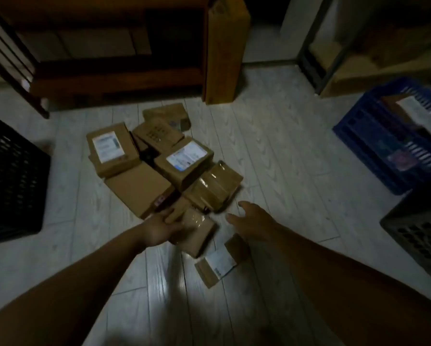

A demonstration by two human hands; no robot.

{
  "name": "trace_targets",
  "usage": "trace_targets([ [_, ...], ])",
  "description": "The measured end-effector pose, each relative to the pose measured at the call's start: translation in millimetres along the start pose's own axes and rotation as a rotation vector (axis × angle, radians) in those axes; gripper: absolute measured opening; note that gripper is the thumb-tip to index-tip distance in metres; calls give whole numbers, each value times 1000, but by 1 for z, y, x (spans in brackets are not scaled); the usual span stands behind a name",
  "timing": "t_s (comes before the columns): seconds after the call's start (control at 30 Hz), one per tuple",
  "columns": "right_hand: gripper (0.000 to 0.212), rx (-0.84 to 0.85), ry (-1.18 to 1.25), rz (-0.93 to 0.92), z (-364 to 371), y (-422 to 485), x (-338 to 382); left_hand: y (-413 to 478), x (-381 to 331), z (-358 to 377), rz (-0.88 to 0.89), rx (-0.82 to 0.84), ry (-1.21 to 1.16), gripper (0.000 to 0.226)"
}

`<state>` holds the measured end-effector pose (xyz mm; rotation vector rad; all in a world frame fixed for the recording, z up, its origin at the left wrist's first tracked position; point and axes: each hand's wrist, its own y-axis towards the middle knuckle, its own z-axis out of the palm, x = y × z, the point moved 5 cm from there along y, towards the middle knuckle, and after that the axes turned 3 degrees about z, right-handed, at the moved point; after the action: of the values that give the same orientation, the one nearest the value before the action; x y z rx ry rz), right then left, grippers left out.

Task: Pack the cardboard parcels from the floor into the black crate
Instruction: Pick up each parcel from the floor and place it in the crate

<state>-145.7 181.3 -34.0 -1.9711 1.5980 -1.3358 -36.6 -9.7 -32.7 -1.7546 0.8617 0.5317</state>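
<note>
Left hand (159, 229) grips the small taped parcel (199, 233) at its left end; its fingers (174, 216) curl over the far top edge, thumb on the near side; cannot tell whether the parcel is lifted or touching the floor (296, 158).

Right hand (253, 221) holds nothing; fingers spread and relaxed; thumb tip points toward the small taped parcel's right end, close but apart.

Flat labelled parcel (220, 260) lies on the floor on the near side of the right fingers, partly under the right wrist.

Beyond both sets of fingers: pile of cardboard parcels (164, 161); a tape-wrapped parcel (214, 186) from it sits just past the right fingertips; a plain flat parcel (139, 193) lies right at the left fingertips, contact uncertain.

Black crate (12, 176) stands on the floor well to the left of the left fingers, apart from the pile.

Blue crate (384, 138) stands well to the right of the right fingers, with a white-labelled box (419, 113) inside; a dark crate (419, 236) stands nearer on that side.

Light dim; edges blurred.
</note>
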Motion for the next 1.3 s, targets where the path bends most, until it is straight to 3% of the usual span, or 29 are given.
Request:
trace_targets([
  [0.13,80,28,-154,89,55,55,-47,41,55,29,-33,-32,-30,64],
  [0.33,99,124,-336,186,93,111,-96,84,95,46,25,10,-48,65],
  [0.47,83,230,-331,137,113,112,-110,100,99,48,24,14,-47,65],
  [0.57,43,102,-354,29,116,110,-113,102,99,48,9,4,-16,68],
  [0.63,30,61,-366,-10,114,104,-111,99,96,46,-1,-6,-7,73],
  [0.87,27,29,-313,-62,61,37,-70,31,68,23,-67,-114,59,113],
  [0.97,26,-5,-256,-90,27,-9,-39,-15,38,17,-157,-106,34,86],
  [1.1,24,-83,-185,-119,-21,-73,21,-76,-14,-2,-322,26,-138,59],
  [1.2,26,-114,-138,-121,-59,-119,70,-118,-63,-35,-276,-15,-164,44],
  [1.3,35,-147,-30,-110,-99,-172,121,-164,-117,-78,-213,-128,-187,45],
])
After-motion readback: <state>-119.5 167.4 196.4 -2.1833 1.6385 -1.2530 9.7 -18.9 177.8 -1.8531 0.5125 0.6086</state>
